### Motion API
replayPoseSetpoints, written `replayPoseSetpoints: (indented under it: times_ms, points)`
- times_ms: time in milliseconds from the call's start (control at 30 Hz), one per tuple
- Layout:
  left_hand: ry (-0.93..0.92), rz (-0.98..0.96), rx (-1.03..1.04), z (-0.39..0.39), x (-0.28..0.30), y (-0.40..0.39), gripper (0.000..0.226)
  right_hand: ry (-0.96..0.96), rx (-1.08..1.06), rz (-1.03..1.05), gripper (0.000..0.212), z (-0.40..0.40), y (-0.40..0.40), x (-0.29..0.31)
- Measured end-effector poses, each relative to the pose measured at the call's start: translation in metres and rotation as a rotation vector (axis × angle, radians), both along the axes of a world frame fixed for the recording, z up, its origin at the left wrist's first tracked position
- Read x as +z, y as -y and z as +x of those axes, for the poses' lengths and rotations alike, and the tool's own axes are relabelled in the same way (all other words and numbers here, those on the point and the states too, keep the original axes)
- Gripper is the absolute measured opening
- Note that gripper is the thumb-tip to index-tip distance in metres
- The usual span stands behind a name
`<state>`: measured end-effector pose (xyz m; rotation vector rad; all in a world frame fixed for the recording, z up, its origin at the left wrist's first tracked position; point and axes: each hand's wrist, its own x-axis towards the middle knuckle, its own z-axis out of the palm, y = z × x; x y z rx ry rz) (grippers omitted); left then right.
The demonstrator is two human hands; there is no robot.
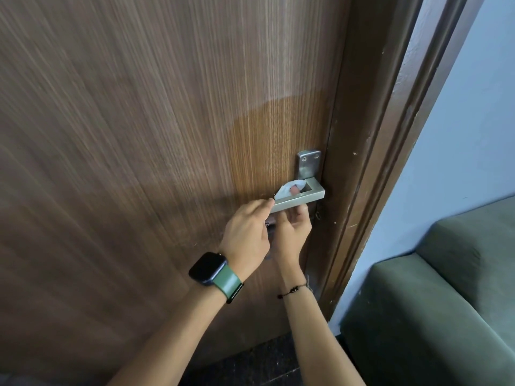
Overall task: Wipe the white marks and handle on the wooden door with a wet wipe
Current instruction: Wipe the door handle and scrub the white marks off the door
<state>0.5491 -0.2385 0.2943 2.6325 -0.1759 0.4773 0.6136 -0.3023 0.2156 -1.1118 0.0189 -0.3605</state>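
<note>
The wooden door (pixel 139 135) fills the view, with a darker damp patch (pixel 278 129) above the handle. The silver lever handle (pixel 303 199) sticks out below its screwed backplate (pixel 308 162). A white wet wipe (pixel 282 190) is tucked between lever and door. My right hand (pixel 292 235) reaches up from under the lever, and one fingertip shows through the wipe behind it. My left hand (pixel 245 229), with a watch on the wrist, pinches the wipe's left end at the lever's tip. Faint pale streaks (pixel 264 87) run down the grain above the damp patch.
The brown door frame (pixel 370 162) with small white chips runs down the right of the door. Beyond it are a pale blue wall (pixel 459 135) and a green sofa (pixel 434 316) at the lower right. Dark floor (pixel 250 363) lies below the door.
</note>
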Motion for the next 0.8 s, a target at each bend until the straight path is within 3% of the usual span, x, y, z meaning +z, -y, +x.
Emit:
replayPoseSetpoints:
  times_ms: [33, 167, 300, 433, 500, 600, 800]
  points:
    - [0.004, 0.0, 0.003, -0.001, 0.0, 0.001, 0.048, -0.027, 0.044, 0.079, 0.038, -0.002, -0.003, -0.001]
    - [0.018, 0.009, 0.015, -0.003, -0.002, 0.003, 0.05, -0.011, 0.188, 0.046, 0.032, -0.007, 0.005, -0.008]
    - [0.034, 0.021, 0.019, -0.002, 0.0, 0.004, 0.049, -0.068, 0.255, 0.42, 0.03, 0.006, 0.008, 0.005]
    - [0.059, 0.027, 0.024, -0.004, 0.003, 0.001, 0.047, 0.0, 0.317, 0.04, 0.032, -0.011, -0.01, -0.004]
    - [0.082, 0.022, 0.032, -0.005, 0.005, -0.004, 0.048, 0.034, 0.329, 0.119, 0.031, -0.013, -0.001, -0.007]
    - [0.096, 0.016, 0.062, -0.006, 0.008, -0.013, 0.046, 0.05, 0.253, 0.424, 0.033, 0.002, 0.017, -0.003]
    - [0.08, 0.027, 0.069, -0.006, 0.01, -0.014, 0.045, 0.054, 0.247, 0.044, 0.03, -0.007, 0.002, -0.018]
